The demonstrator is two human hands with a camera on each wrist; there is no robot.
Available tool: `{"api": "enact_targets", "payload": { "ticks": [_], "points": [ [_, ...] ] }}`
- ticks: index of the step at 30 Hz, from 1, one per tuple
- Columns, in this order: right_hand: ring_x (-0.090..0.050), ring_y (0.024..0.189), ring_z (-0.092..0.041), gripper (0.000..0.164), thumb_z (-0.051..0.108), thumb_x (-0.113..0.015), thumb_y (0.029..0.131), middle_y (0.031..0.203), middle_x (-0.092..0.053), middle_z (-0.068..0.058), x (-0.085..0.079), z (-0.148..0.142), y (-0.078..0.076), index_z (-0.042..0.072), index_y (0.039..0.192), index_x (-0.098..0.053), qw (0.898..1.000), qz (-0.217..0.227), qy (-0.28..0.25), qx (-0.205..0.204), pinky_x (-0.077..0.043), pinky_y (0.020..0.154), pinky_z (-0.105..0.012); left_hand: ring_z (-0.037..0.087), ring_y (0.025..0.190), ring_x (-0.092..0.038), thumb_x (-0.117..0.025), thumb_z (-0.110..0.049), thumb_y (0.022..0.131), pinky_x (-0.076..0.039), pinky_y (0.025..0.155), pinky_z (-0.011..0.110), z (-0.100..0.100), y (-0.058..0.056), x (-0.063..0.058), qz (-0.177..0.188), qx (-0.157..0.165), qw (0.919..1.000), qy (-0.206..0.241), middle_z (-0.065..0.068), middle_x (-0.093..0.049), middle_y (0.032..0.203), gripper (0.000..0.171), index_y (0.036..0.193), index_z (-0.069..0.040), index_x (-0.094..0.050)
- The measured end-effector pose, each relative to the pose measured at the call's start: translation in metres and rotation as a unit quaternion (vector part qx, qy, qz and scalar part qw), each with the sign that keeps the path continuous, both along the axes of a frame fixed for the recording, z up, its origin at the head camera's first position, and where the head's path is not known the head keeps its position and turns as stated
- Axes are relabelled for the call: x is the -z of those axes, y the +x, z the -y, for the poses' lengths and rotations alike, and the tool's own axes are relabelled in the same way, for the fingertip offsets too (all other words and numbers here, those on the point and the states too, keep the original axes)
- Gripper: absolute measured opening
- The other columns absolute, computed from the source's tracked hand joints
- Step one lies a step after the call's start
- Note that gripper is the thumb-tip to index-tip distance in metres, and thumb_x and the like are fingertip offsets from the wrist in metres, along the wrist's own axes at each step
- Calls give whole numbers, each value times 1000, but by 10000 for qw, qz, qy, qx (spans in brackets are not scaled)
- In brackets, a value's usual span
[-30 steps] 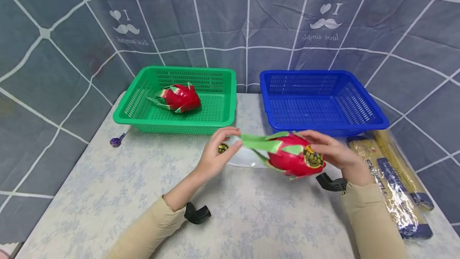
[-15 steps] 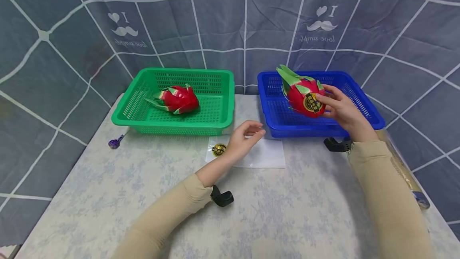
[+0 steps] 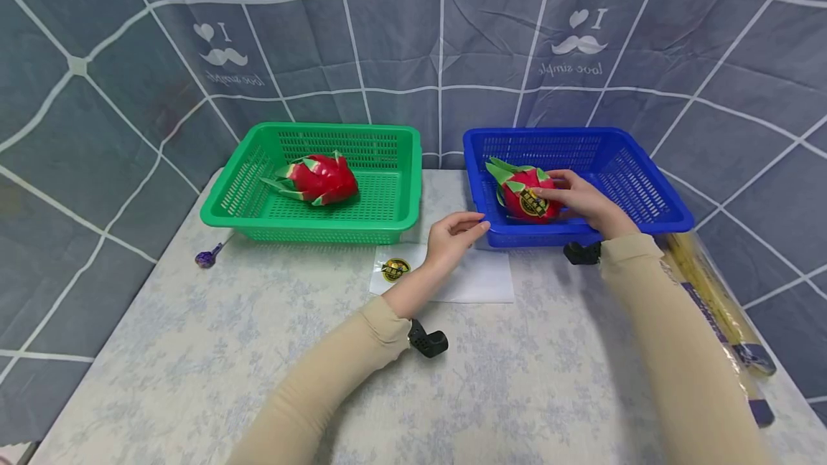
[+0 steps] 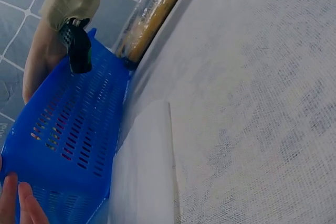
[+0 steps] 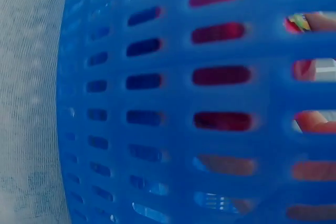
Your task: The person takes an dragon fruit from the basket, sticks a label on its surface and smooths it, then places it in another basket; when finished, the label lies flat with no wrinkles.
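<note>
In the head view my right hand [image 3: 584, 205] grips a red dragon fruit [image 3: 525, 199] with green scales and a black-and-gold sticker. The fruit sits low inside the left part of the blue plastic basket [image 3: 652, 217]. Through the slots of the basket wall [image 5: 173, 95], the right wrist view shows red skin and parts of fingers. My left hand [image 3: 451, 239] has its fingertips right at the basket's front left corner, with the fingers loosely bent. The left wrist view has these fingers [image 4: 27, 203] against the blue wall [image 4: 79, 140].
A green basket [image 3: 310, 222] at the left holds another dragon fruit [image 3: 323, 179]. A white sheet [image 3: 478, 278] with a round sticker [image 3: 394, 270] lies between the baskets' fronts. Packs of spaghetti [image 3: 717, 300] lie at right, partly behind my sleeve. A purple-wrapped lollipop [image 3: 207, 257] lies far left.
My right hand has carried the dragon fruit from over the table's middle up and down into the blue basket. My left hand has left the fruit's green tip and moved right to the basket's corner.
</note>
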State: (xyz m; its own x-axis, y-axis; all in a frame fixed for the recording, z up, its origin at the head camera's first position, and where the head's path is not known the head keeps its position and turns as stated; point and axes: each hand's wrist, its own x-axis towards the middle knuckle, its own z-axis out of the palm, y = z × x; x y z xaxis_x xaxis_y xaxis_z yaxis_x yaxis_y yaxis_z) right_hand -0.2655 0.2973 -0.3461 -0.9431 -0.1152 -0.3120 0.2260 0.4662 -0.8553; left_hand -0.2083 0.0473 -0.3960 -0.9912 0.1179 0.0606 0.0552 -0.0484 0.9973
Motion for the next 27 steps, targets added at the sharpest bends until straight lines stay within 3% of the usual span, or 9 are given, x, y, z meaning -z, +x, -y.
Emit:
{"api": "enact_targets", "payload": {
  "ticks": [9,13,17,20,23,25,27],
  "points": [
    [-35,124,-43,84,39,-55,94,147,-13,-29,1,3,-5,2,148,-3,9992,361,140,-127,-44,93,-51,4,77,-59,-73,-15,83,-46,63,19,2,-1,-4,341,136,9993,52,11,-69,101,28,108,-3,-69],
    [-35,124,-45,84,42,-52,94,146,-15,-31,-1,7,-4,1,148,-3,9974,299,559,-338,-43,92,-54,4,76,-58,-71,-13,84,-45,62,18,6,0,-7,349,273,9990,-92,12,-69,102,28,109,-3,-68],
    [-33,125,-48,81,50,-45,95,144,-21,-34,-12,13,3,-5,146,-14,9828,-309,1747,-514,-39,95,-56,10,81,-61,-68,-14,86,-48,64,21,24,6,-25,286,608,9948,-761,10,-68,103,29,113,-4,-66],
    [-32,128,-46,81,56,-42,93,144,-28,-30,-24,24,13,-4,144,-25,9684,-1073,2253,-9,-32,100,-57,17,90,-62,-67,-17,88,-51,71,27,52,9,-50,99,977,9871,-1265,10,-66,110,33,118,-5,-63],
    [-38,128,-40,72,54,-46,93,143,-37,-22,-35,44,28,2,141,-37,9632,-1970,1667,751,-32,101,-55,22,97,-62,-65,-19,89,-52,80,38,89,4,-76,-248,1213,9839,-1292,9,-62,117,34,120,-6,-60],
    [-52,117,-27,61,48,-51,93,134,-49,-17,-38,60,38,4,136,-45,9572,-2543,856,1088,-43,95,-43,25,100,-61,-64,-18,90,-50,82,41,115,-3,-91,-552,1242,9843,-1130,9,-61,119,35,122,-5,-59],
    [-60,103,-16,49,37,-55,94,123,-58,-12,-36,77,48,2,129,-52,9459,-3033,11,1154,-49,86,-32,24,99,-61,-65,-17,90,-50,82,39,141,-12,-104,-853,1162,9851,-942,8,-61,117,33,121,-6,-59]
  ]
}}
